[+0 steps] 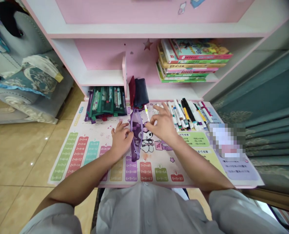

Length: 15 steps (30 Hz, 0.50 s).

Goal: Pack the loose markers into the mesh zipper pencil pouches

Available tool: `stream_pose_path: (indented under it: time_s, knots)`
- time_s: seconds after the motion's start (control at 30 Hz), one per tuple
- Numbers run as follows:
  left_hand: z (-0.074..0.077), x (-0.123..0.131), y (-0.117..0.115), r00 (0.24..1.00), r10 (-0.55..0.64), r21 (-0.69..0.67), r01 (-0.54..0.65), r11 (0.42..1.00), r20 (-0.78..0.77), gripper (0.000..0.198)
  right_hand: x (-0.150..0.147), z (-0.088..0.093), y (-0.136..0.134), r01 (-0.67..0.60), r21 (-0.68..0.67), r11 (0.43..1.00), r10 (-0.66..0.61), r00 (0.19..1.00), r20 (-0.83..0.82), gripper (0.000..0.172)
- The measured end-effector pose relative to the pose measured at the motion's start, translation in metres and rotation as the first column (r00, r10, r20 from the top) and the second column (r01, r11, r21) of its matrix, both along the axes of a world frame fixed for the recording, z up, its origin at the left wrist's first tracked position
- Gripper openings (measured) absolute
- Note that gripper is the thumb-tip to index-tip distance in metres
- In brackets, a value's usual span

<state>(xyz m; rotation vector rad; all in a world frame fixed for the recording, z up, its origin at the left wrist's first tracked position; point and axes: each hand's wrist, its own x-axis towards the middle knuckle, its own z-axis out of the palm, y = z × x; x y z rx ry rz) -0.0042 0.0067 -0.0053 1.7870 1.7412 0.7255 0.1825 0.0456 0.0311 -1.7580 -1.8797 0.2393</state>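
A purple mesh pencil pouch (136, 134) stands on edge in the middle of the desk mat (90, 152). My left hand (120, 138) grips its left side with curled fingers. My right hand (162, 124) is just right of the pouch, pinching a white marker with a yellow tip (146, 112) that points up over the pouch's open top. Several loose markers (188, 113) lie in a row to the right of that hand.
Green and purple pouches filled with pens (106, 102) stand at the back left of the desk. Dark red and navy pouches (137, 92) lean by the shelf divider. A stack of books (190, 60) fills the right shelf. A sofa with cushions (24, 81) stands left, a curtain right.
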Motion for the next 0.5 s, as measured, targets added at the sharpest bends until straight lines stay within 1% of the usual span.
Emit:
stream_pose_path:
  time_s: [0.07, 0.17, 0.23, 0.37, 0.5]
  knots:
    - [0.000, 0.000, 0.000, 1.000, -0.003, -0.004, 0.003, 1.000, -0.005, 0.026, -0.009, 0.009, -0.015, -0.130, -0.035, 0.991, 0.128, 0.990, -0.064, 0.019]
    - [0.001, -0.001, 0.000, 1.000, -0.006, -0.011, 0.006, 1.000, -0.012, 0.026, -0.023, 0.010, -0.030, -0.240, -0.086, 0.967, 0.236, 0.970, -0.058, 0.020]
    - [0.002, -0.001, 0.001, 1.000, -0.010, -0.008, 0.010, 1.000, -0.016, 0.025, -0.031, 0.006, -0.033, -0.259, -0.135, 0.956, 0.260, 0.966, -0.016, 0.018]
    - [0.001, -0.001, 0.001, 1.000, -0.010, 0.000, 0.010, 1.000, -0.025, 0.025, -0.040, -0.007, -0.029, -0.237, -0.187, 0.953, 0.253, 0.965, 0.067, 0.018]
    - [0.000, -0.002, 0.002, 0.999, -0.009, 0.007, 0.010, 1.000, -0.042, 0.025, -0.045, -0.017, -0.026, -0.222, -0.236, 0.946, 0.250, 0.964, 0.095, 0.021]
